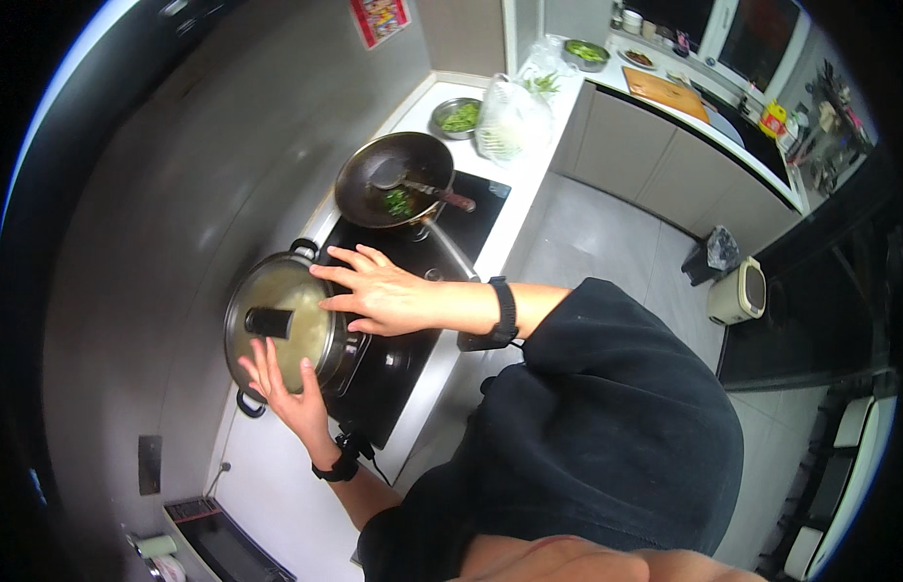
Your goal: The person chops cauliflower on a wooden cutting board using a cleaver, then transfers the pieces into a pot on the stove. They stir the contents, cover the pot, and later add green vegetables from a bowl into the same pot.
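A wide pot with two black side handles stands on the black cooktop (411, 364), covered by a glass lid (306, 364) with a black knob (269, 321). Pale, cloudy contents show through the glass. My left hand (287, 396) is over the lid's near-left part, fingers spread, its fingertips just short of the knob. Over the lid's right rim is my right hand (382, 291), palm down with fingers apart. Neither hand grips anything; whether they touch the glass I cannot tell. To the right, a wok (357, 174) holds chopped greens (398, 204) and a ladle (388, 174).
The wok's long handle (451, 247) reaches over the counter edge. Beyond stand a metal bowl of green vegetables (458, 118) and a plastic bag (513, 120). A cutting board (666, 93) lies on the far counter. A microwave (233, 538) is at lower left, a bin (737, 291) on the floor.
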Tool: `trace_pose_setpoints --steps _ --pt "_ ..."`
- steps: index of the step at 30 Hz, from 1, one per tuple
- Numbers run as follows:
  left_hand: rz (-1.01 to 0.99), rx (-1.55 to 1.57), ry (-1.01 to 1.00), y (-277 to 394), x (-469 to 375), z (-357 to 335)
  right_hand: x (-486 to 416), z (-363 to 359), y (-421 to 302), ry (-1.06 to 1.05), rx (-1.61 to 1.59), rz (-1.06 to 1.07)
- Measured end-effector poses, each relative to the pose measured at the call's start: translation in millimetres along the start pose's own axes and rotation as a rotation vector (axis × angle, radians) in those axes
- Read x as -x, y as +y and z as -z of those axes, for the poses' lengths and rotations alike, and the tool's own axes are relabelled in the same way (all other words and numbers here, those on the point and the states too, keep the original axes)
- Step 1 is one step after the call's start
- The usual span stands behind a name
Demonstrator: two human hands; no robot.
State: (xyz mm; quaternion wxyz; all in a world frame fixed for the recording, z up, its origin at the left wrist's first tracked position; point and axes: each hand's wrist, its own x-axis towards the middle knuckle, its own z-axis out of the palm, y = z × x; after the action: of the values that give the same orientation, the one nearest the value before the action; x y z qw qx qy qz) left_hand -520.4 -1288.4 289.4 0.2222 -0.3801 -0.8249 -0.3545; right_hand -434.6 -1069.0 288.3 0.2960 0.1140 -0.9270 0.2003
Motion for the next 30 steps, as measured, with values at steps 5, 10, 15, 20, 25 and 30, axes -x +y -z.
trace_pose_setpoints --steps 5,10,15,20,25,30 --pt "0.050 0.355 0.146 84 -17 -65 87 72 67 0.044 -0.068 -0.114" --pt "-0.120 0.363 -0.132 192 -39 -160 202 142 150 0.048 -0.039 -0.352" --pt "0.099 0.656 -0.320 275 -66 -292 301 206 230 0.018 -0.088 -0.653" --pt "-0.001 0.675 -0.315 305 -97 -399 350 256 296 0.127 -0.154 -0.728" --pt "0.184 0.467 -0.292 305 -148 -497 333 283 372 0.174 -0.113 -0.670" --pt "0.079 0.179 -0.228 298 -193 -594 243 266 476 0.233 0.015 -0.496"
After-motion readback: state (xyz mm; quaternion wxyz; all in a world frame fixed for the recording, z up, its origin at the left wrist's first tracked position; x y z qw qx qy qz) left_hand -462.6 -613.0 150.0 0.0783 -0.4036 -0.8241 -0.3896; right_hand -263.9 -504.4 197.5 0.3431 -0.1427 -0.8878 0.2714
